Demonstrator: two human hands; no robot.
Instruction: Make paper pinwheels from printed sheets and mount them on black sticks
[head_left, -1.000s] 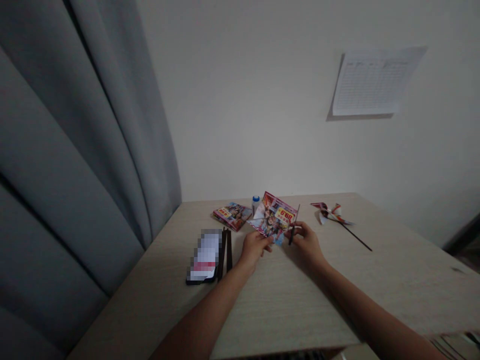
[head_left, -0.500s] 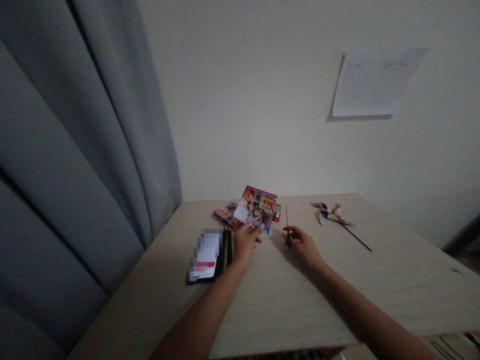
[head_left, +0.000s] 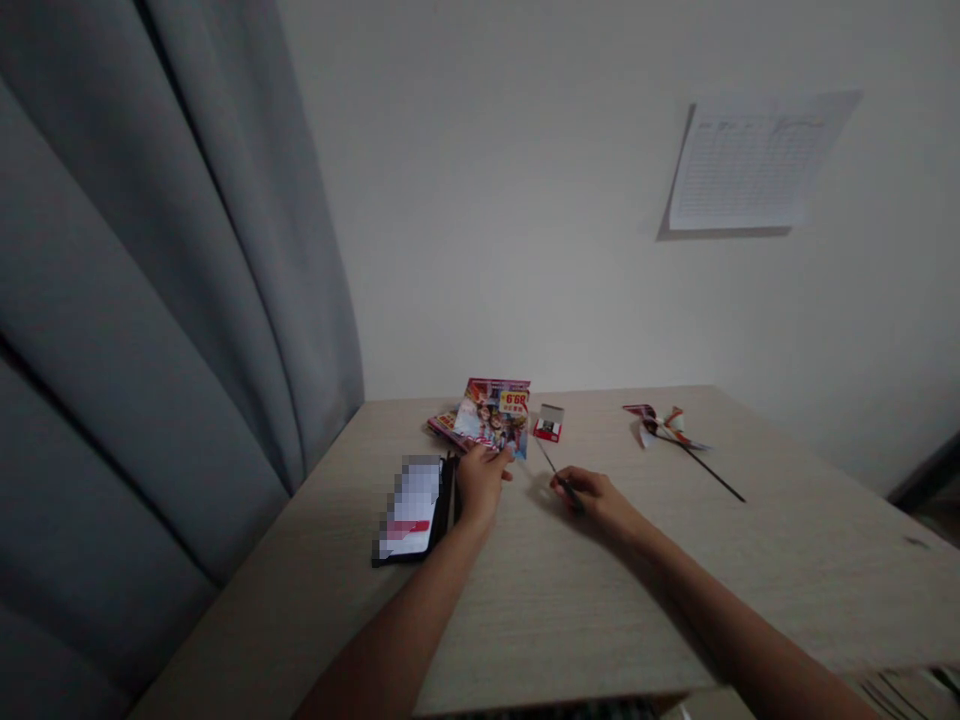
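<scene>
My left hand [head_left: 481, 485] is closed on the lower edge of a colourful printed paper square [head_left: 493, 415], which is tilted up from the table. In my right hand [head_left: 592, 495] is a slim tool [head_left: 568, 490] with a dark handle and a narrow metal tip. The fingers wrap the handle, and the tip points up and left toward the paper's right side, a little apart from it. Beyond the tip lies a small open red-and-white box [head_left: 548, 430]. More printed sheets [head_left: 444, 425] lie partly hidden behind the held one.
A phone [head_left: 409, 510] with a blurred screen lies left of my left arm, with dark sticks [head_left: 450, 490] along its right side. A paper pinwheel [head_left: 660, 428] on a dark stick rests at the right. Behind the table [head_left: 570, 620] stands a wall; a grey curtain [head_left: 187, 250] hangs at left.
The held paper has moved left and slightly lower, uncovering the red-and-white box. My right hand has shifted left, and its tool has swung from upright to leaning left.
</scene>
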